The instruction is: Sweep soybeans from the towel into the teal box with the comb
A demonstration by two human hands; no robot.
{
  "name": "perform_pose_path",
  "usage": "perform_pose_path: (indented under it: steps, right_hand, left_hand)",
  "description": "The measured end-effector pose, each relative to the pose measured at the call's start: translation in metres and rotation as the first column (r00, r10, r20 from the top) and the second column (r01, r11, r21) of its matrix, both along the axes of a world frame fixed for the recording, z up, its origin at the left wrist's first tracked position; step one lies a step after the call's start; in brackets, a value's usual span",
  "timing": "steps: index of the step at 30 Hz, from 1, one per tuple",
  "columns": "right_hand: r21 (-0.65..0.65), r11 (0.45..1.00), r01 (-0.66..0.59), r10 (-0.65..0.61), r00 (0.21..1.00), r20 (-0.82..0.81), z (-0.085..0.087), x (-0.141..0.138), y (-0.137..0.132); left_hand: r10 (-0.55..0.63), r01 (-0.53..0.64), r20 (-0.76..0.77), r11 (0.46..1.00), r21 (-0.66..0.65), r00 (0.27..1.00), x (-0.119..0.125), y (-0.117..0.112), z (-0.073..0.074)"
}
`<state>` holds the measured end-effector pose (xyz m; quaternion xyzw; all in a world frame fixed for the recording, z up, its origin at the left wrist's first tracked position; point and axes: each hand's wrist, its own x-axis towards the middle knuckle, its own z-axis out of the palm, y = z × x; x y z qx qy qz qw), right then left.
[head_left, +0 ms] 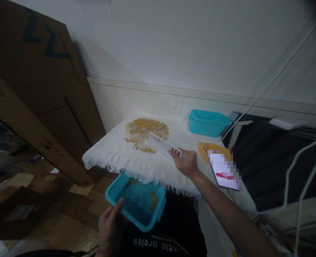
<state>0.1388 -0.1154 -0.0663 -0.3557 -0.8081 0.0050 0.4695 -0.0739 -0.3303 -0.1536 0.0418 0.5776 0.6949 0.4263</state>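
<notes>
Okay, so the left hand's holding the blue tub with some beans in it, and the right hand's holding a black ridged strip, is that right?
Not quite: the ridged strip in the right hand is white, not black, as the head view shows. The left hand does hold the blue tub with some beans in it.

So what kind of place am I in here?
Probably a cluttered room in a home, perhaps doubling as storage, though I can't be sure. A fringed white cloth covers the work surface, a large cardboard box stands beside it, and cardboard pieces litter the floor.
</notes>
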Motion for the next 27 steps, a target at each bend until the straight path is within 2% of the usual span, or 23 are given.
perform_pose_path:
  steps: [3, 9, 15, 21, 24, 27]
  right_hand:
    - [0.08, 0.995, 0.065, -0.061, 0.997, -0.05, 0.0, 0.004, 0.0]
    - [0.201, 0.979, 0.04, -0.043, 0.999, 0.009, 0.003, 0.004, -0.004]
    - [0.335, 0.941, 0.052, -0.055, 0.998, -0.001, 0.01, 0.007, -0.015]
    - [0.314, 0.949, 0.042, -0.063, 0.996, 0.055, 0.014, 0.02, -0.038]
    - [0.321, 0.946, 0.041, -0.053, 0.998, 0.03, 0.015, 0.019, -0.047]
    - [0.231, 0.973, 0.016, -0.013, 1.0, -0.014, 0.017, 0.016, -0.051]
  left_hand:
    - [-0.019, 0.019, -0.024, 1.0, 0.013, 1.0, 0.001, -0.001, -0.002]
    - [-0.019, 0.02, -0.048, 1.0, 0.021, 0.999, -0.001, 0.001, -0.009]
    - [-0.024, 0.024, -0.071, 1.0, 0.002, 0.997, -0.003, 0.002, -0.007]
    - [-0.036, 0.034, -0.095, 0.999, -0.018, 0.995, -0.005, 0.002, -0.008]
    - [-0.056, 0.054, -0.108, 0.998, -0.013, 0.993, -0.007, 0.001, -0.01]
    - [-0.034, 0.036, -0.162, 0.999, 0.009, 0.986, -0.008, 0.001, -0.012]
